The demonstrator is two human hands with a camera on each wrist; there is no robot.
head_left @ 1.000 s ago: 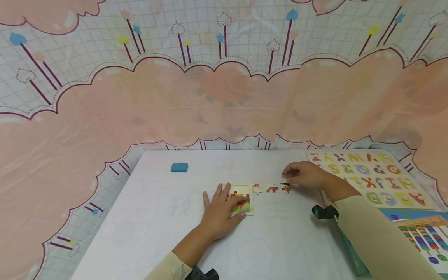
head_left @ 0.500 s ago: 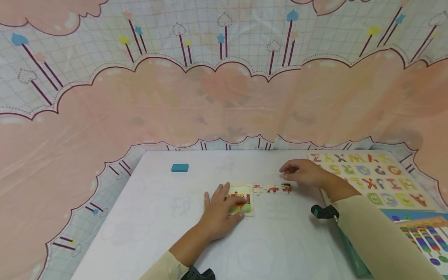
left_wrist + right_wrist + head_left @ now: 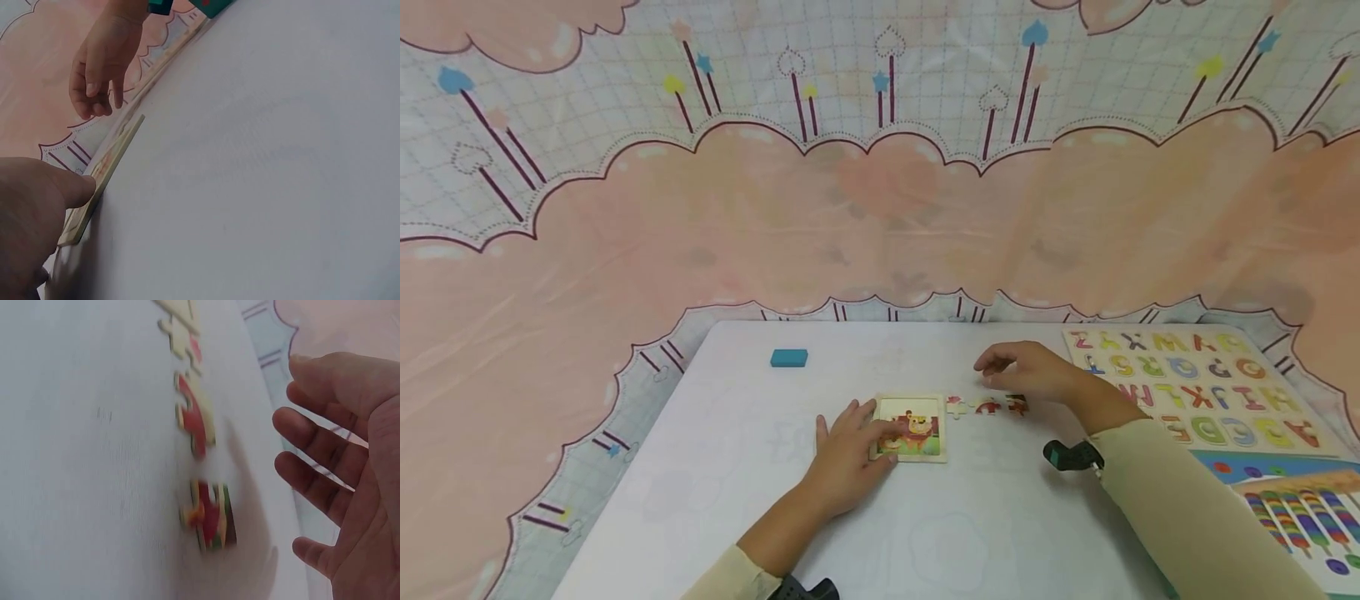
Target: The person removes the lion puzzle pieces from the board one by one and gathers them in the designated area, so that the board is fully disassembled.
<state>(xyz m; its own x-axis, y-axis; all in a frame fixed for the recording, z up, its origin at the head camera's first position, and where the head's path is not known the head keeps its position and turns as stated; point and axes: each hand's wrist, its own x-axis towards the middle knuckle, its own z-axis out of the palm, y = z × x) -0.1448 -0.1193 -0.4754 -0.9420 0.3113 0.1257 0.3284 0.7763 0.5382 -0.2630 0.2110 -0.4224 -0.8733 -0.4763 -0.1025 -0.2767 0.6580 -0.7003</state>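
Note:
A small wooden jigsaw tray (image 3: 895,406) lies on the white table, its lower part filled with a bear picture (image 3: 921,427) and its upper strip bare. My left hand (image 3: 847,461) rests with spread fingers over the tray's left side; in the left wrist view its thumb (image 3: 80,189) touches the rim. Three loose pieces sit in a row right of the tray: a pale one with red (image 3: 956,407), a red one (image 3: 987,407) and a dark-edged one (image 3: 1017,405). My right hand (image 3: 350,444) hovers beside them, fingers loosely bent, nothing between them.
A blue block (image 3: 789,358) lies at the back left of the table. An alphabet board (image 3: 1206,375) takes up the right side. In front of it is a blue box (image 3: 1232,468) with a colourful abacus-like picture.
My right hand has moved left, away from the alphabet board and over the row of pieces. My left hand has slid slightly left, uncovering more of the bear picture.

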